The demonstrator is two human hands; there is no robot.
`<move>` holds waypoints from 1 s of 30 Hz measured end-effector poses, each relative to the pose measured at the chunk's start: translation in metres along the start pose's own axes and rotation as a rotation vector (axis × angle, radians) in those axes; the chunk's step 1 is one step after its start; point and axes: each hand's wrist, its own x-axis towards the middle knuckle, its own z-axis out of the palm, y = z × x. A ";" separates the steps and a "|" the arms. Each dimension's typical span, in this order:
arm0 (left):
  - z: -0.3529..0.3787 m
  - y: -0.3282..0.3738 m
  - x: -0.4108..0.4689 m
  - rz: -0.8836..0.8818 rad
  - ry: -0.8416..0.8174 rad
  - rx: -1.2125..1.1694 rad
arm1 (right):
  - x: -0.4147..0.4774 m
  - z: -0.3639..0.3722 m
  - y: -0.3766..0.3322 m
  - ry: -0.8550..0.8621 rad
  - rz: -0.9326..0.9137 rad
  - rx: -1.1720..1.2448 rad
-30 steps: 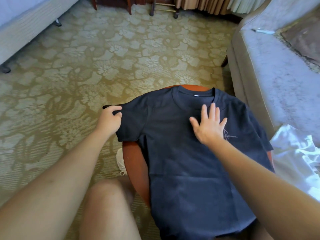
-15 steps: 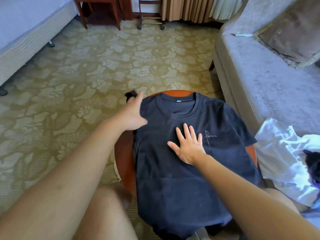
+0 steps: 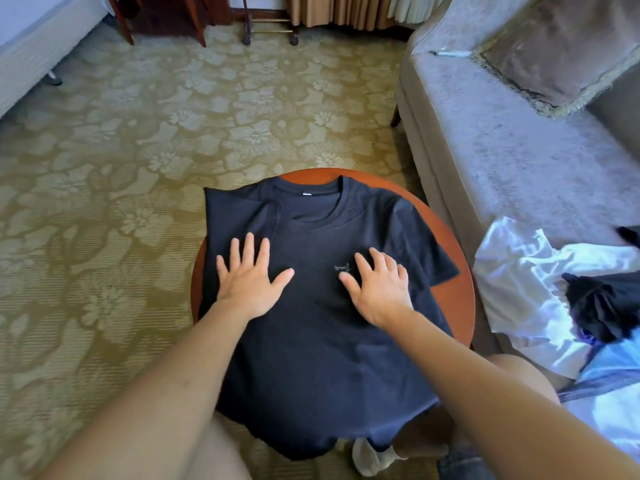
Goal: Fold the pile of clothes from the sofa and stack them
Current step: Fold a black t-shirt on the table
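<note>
The sofa (image 3: 502, 161) at your right holds the unfolded pile (image 3: 519, 289) (white cloth, something dark on top), so most of the job is left. On the round wooden table (image 3: 457, 299) lies the dark T-shirt (image 3: 311, 358), front up, the sleeve on your left already folded in, the other spread. Your left hand (image 3: 251, 278) and right hand (image 3: 379, 289) press flat on its chest, fingers straight, gripping nothing. No stack shows.

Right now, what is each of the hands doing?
Left hand: open, flat on the dark T-shirt.
Right hand: open, flat on the T-shirt, holding nothing.
</note>
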 end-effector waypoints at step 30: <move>0.006 0.007 0.012 -0.166 0.060 0.028 | 0.032 -0.041 0.175 0.177 0.714 1.121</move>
